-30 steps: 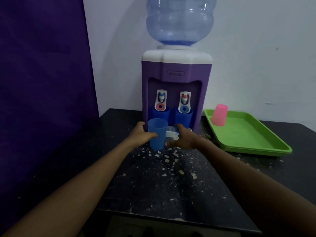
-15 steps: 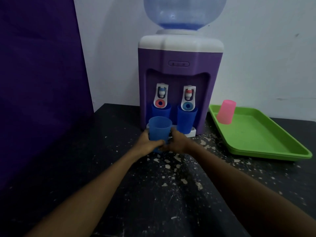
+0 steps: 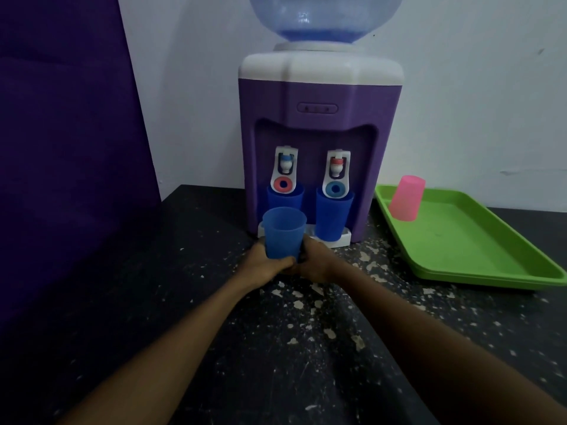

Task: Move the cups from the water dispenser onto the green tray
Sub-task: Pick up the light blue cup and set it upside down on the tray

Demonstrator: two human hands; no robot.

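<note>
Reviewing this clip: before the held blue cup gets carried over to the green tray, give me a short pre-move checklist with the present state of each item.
1. Grip on the held blue cup: left hand and right hand both wrap its lower part. Ok.
2. Cup upright, mouth up. Ok.
3. Cup clear of the dispenser: it is held in front of the drip ledge. Ok.
4. Landing room on the green tray: only an upside-down pink cup at its far left corner. Ok.
5. Contents of the held cup: cannot tell.
6. Task finished: two blue cups stand under the taps. Not ok.
</note>
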